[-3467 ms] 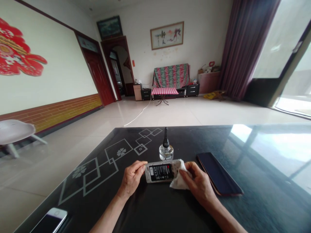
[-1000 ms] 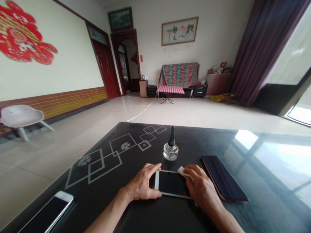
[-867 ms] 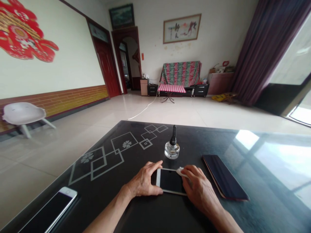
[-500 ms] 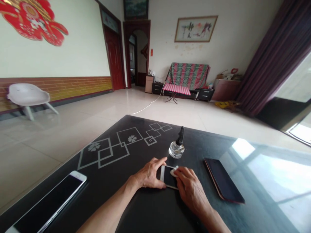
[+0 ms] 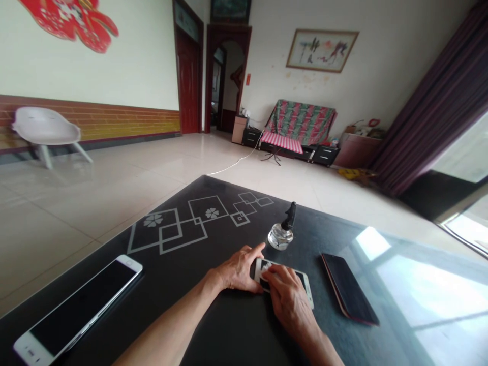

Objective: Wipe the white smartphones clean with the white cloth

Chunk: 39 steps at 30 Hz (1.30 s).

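A white phone (image 5: 303, 285) lies screen up on the black glass table (image 5: 229, 330). My left hand (image 5: 240, 268) pinches its left end, thumb below and fingers above. My right hand (image 5: 287, 300) lies over the screen, fingers closed on a small white cloth (image 5: 266, 267) pressed onto the glass near the phone's left end. Most of the cloth is hidden under my fingers. A small clear glass bottle with a black top (image 5: 282, 234) stands just beyond the phone.
A dark phone (image 5: 348, 295) lies to the right of my hands. A larger white phone (image 5: 78, 311) lies near the table's left corner. Beyond the table are a tiled floor, a white chair (image 5: 46, 133) and a covered sofa (image 5: 303, 124).
The phone, earlier back side up, now lies screen up. My right hand has slid the cloth leftward across the screen to its left end. The camera has swung to the left.
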Motion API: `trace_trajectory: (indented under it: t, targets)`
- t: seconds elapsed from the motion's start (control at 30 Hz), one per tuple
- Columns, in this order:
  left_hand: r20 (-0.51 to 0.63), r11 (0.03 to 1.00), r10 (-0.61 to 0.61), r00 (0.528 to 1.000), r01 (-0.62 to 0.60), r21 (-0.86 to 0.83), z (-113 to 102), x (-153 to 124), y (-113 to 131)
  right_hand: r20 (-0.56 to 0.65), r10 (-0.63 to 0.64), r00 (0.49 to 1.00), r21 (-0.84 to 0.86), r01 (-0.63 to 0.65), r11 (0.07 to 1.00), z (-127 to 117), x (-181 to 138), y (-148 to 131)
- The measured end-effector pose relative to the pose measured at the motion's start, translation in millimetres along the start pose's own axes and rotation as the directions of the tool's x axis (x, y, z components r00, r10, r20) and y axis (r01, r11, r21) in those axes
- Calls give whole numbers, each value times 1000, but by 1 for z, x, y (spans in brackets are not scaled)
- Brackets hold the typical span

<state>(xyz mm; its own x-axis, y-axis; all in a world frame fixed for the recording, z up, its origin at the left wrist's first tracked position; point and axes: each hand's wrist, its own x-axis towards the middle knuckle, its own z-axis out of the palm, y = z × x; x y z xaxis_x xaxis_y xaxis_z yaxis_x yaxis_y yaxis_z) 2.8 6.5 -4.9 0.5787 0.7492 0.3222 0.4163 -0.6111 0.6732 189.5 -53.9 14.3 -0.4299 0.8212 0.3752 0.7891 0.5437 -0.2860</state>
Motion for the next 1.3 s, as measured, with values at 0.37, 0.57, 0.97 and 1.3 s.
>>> trace_trajectory:
  t: [0.37,0.57,0.97,1.3]
  targets:
    - [0,999,-14,1000,14,-35,-1,-2,-1,-146,97,985,-71,-108,992,-13,-45,24]
    - [-11,1000,-4,1000,4,-3,0,-2,0,-230,193,954,-103,-221,970,-9,-49,43]
    - [-11,996,12,1000,-11,92,-1,-1,0,-283,307,908,39,-309,950,-7,-47,47]
    - [68,986,12,998,-24,167,-4,-3,-1,-271,345,899,201,-298,933,-11,-45,43]
